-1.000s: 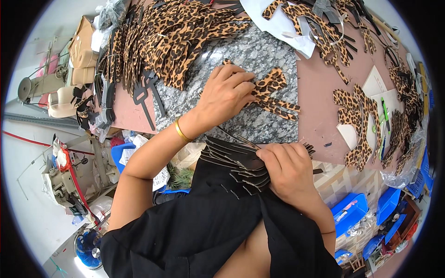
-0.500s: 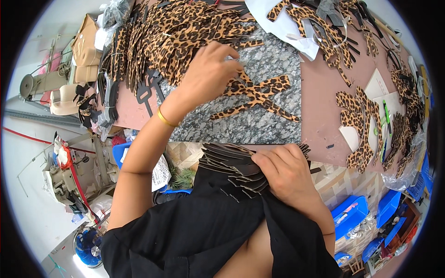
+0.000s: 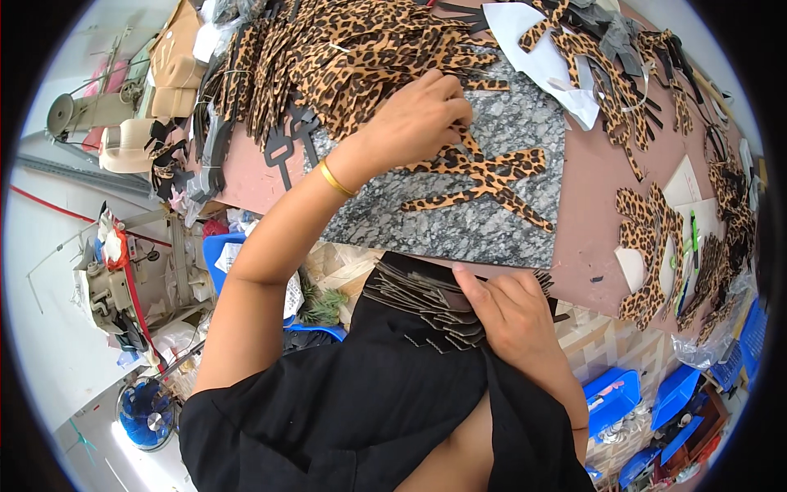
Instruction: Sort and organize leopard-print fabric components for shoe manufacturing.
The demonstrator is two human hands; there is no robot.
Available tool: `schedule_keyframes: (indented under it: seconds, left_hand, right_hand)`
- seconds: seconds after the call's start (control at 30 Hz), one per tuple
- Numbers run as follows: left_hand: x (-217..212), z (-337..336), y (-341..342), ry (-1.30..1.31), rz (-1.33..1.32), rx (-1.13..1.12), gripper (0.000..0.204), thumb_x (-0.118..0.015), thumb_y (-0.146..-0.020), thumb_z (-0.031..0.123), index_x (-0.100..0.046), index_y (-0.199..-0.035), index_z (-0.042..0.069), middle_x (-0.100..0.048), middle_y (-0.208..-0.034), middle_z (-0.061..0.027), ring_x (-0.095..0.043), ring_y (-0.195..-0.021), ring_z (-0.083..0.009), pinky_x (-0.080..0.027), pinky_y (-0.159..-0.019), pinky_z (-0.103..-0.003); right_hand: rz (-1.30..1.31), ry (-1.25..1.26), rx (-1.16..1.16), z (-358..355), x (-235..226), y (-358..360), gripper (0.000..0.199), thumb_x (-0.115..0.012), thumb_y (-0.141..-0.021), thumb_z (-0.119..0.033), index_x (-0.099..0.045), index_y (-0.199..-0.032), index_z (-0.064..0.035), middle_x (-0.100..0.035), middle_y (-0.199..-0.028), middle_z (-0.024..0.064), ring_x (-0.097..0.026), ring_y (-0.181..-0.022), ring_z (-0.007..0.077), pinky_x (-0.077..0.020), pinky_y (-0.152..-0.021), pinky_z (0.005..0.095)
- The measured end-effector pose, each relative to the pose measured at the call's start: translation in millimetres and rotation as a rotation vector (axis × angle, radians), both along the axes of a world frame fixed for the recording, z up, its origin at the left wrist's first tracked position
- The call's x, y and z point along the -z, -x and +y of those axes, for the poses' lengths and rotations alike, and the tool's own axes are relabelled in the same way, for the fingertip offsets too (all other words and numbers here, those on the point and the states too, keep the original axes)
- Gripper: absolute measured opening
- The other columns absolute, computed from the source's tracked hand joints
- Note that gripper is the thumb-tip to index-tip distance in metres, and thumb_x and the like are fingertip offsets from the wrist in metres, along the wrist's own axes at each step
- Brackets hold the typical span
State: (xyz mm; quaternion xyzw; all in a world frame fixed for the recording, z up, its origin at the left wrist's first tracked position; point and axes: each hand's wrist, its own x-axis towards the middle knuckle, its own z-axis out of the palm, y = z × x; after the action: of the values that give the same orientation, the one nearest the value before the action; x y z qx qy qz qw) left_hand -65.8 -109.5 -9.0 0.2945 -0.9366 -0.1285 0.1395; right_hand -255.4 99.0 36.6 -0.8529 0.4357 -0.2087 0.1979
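Note:
On a grey speckled stone slab [image 3: 369,225] lies a leopard-print strap piece [image 3: 485,174] with several arms spread like a star. My left hand [image 3: 414,123] is over its upper arm, fingers curled and pinched at that arm's end; the exact fingertip contact is partly hidden. In my lap, at the table's near edge, rests a fanned stack of thin black strips [image 3: 426,303] with pale edges. My right hand [image 3: 516,312] lies on the right part of that stack, its thumb raised along the strips and its fingers curled around them.
A large heap of leopard-print strips [image 3: 352,57] covers the slab's far left, with black slotted pieces [image 3: 279,152] beside it. White paper [image 3: 533,61], more leopard-print pieces [image 3: 652,246] and a green pen [image 3: 694,232] are on the right. Blue bins [image 3: 613,402] stand below at right.
The whole view has shifted, moving the scene rightward. My left hand has come slightly closer to the star-shaped strap piece. My right thumb has lifted and straightened over the black strips.

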Motion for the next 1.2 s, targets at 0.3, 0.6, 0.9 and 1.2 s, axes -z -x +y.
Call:
schedule_keyframes:
  seconds: [0.3,0.6,0.9,1.2]
  left_hand:
    - [-86.7,51.4,-2.4,-0.341,0.099,0.159,0.011,-0.068,-0.069,0.002,-0.058,-0.069,0.006,-0.071,-0.088,-0.0079,-0.06,-0.076,-0.0259,-0.051,-0.069,-0.036]
    - [-26.0,43.5,-4.6,-0.145,0.107,0.025,0.03,-0.078,-0.076,0.022,-0.068,-0.099,0.006,-0.067,-0.097,-0.0077,-0.058,-0.092,-0.0245,-0.046,-0.081,-0.038]
    - [-14.1,54.1,11.5,-0.502,0.052,0.053,0.015,-0.073,-0.074,0.006,-0.058,-0.076,0.005,-0.06,-0.085,-0.0066,-0.059,-0.083,-0.0247,-0.046,-0.075,-0.038]
    - [-30.0,91.1,10.6,-1.986,0.651,0.357,0.063,-0.049,-0.098,0.051,-0.045,-0.126,-0.006,-0.063,-0.108,-0.0091,-0.059,-0.099,-0.014,-0.048,-0.083,-0.027]
  right_hand:
    - [-0.15,0.13,0.143,-2.5,-0.4,-8.0,0.022,-0.062,-0.079,-0.008,-0.066,-0.101,-0.0039,-0.063,-0.099,0.0081,-0.057,-0.078,0.0173,-0.0431,-0.071,0.03]
    - [-0.038,0.184,0.025,3.5,-6.2,-3.8,0.022,-0.063,-0.077,-0.014,-0.066,-0.097,-0.0052,-0.064,-0.097,0.0068,-0.055,-0.076,0.0171,-0.0411,-0.065,0.0297]
    - [0.14,0.089,0.167,-0.4,-38.5,5.5,0.015,-0.064,-0.077,-0.011,-0.065,-0.092,-0.0067,-0.061,-0.085,0.0056,-0.055,-0.119,0.0287,-0.031,-0.107,0.0565]
    - [-0.071,-0.144,0.009,-27.9,-60.3,38.5,0.037,-0.077,-0.061,-0.022,-0.062,-0.091,-0.0065,-0.057,-0.082,0.0072,-0.058,-0.079,0.0266,-0.0458,-0.084,0.0435]
